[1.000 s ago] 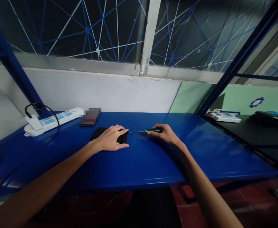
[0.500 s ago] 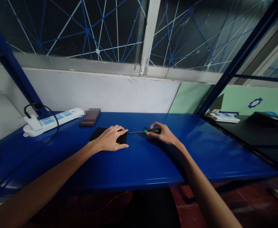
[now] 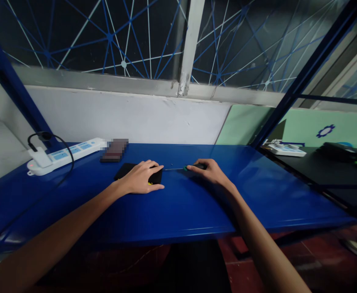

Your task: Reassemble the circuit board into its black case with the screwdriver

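My left hand [image 3: 141, 178] lies flat with its fingers stretched over a flat black device [image 3: 123, 171] on the blue table [image 3: 178, 207]. A bit of yellow shows under the thumb. My right hand [image 3: 210, 172] is curled over the green and black handle of a small screwdriver [image 3: 187, 167], which lies on the table. Its thin shaft points left towards the black device.
A white power strip [image 3: 62, 154] with a plugged-in adapter and black cable sits at the back left, beside a blurred dark object [image 3: 114, 149]. A blue frame post [image 3: 300, 77] slants at the right. Beyond it a dark table [image 3: 327, 173] carries a white device and black items.
My right hand's fingers lifted off the screwdriver handle half a second ago and have now closed down over it. My left hand has stayed on the black device.
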A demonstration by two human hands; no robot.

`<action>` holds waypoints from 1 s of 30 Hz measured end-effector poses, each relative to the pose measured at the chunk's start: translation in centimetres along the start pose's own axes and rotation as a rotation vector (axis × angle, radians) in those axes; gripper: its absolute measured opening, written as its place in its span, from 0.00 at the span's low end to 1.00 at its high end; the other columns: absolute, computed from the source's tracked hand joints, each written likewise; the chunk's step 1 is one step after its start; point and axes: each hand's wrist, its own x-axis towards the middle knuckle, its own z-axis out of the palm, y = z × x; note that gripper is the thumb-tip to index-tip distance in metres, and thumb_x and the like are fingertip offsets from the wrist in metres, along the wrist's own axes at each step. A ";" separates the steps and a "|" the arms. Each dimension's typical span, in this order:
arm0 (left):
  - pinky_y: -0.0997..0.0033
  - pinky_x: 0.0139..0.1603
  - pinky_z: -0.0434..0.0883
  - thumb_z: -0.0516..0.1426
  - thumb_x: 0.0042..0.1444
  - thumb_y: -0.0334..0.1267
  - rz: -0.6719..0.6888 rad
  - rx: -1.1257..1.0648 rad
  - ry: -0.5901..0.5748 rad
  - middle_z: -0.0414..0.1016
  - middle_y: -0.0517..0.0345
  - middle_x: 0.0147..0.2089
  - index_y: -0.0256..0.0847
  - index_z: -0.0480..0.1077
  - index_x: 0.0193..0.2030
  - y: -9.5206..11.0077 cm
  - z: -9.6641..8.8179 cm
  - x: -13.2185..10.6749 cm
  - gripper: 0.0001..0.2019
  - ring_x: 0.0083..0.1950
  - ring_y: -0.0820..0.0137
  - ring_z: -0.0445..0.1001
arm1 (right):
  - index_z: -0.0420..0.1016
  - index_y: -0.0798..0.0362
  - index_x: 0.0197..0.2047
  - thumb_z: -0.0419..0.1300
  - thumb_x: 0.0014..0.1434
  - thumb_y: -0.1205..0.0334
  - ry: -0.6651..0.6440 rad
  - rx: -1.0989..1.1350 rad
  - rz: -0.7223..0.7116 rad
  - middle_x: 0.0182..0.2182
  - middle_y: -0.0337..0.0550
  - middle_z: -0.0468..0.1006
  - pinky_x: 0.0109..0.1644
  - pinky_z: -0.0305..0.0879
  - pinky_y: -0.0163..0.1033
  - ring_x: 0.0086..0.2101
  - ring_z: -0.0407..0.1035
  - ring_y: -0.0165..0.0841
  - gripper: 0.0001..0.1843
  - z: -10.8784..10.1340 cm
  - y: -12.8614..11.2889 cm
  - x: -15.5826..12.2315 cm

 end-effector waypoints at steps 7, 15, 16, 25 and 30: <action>0.50 0.58 0.62 0.50 0.57 0.63 0.000 -0.008 -0.004 0.66 0.41 0.60 0.37 0.58 0.66 0.0 -0.1 0.0 0.38 0.59 0.52 0.64 | 0.74 0.56 0.28 0.59 0.51 0.37 -0.006 -0.015 0.008 0.20 0.38 0.65 0.25 0.49 0.35 0.23 0.54 0.27 0.27 0.1 0.2 0.1; 0.51 0.57 0.62 0.50 0.57 0.63 0.006 -0.003 0.002 0.66 0.41 0.60 0.37 0.58 0.66 -0.1 0.0 0.0 0.38 0.59 0.52 0.64 | 0.72 0.55 0.30 0.58 0.54 0.39 0.005 0.018 -0.042 0.20 0.37 0.66 0.25 0.50 0.35 0.23 0.56 0.27 0.24 0.4 0.6 0.4; 0.51 0.57 0.62 0.50 0.57 0.63 0.008 -0.002 0.002 0.66 0.41 0.60 0.37 0.58 0.66 -0.1 0.0 0.0 0.38 0.58 0.52 0.64 | 0.71 0.55 0.30 0.59 0.54 0.39 0.000 0.024 -0.039 0.20 0.37 0.66 0.25 0.50 0.34 0.23 0.56 0.27 0.24 0.4 0.5 0.3; 0.51 0.57 0.62 0.50 0.57 0.63 0.013 -0.004 0.010 0.66 0.42 0.59 0.37 0.59 0.66 0.0 0.0 0.0 0.38 0.58 0.52 0.64 | 0.63 0.52 0.36 0.68 0.45 0.50 -0.121 0.197 0.022 0.23 0.35 0.70 0.21 0.51 0.32 0.19 0.55 0.23 0.22 0.2 1.0 0.2; 0.51 0.58 0.61 0.50 0.57 0.63 0.004 -0.003 0.003 0.66 0.41 0.59 0.36 0.59 0.66 0.0 0.0 0.0 0.38 0.58 0.53 0.64 | 0.63 0.51 0.36 0.68 0.46 0.49 -0.129 0.224 0.039 0.20 0.34 0.69 0.19 0.51 0.32 0.16 0.55 0.23 0.22 0.3 0.9 0.2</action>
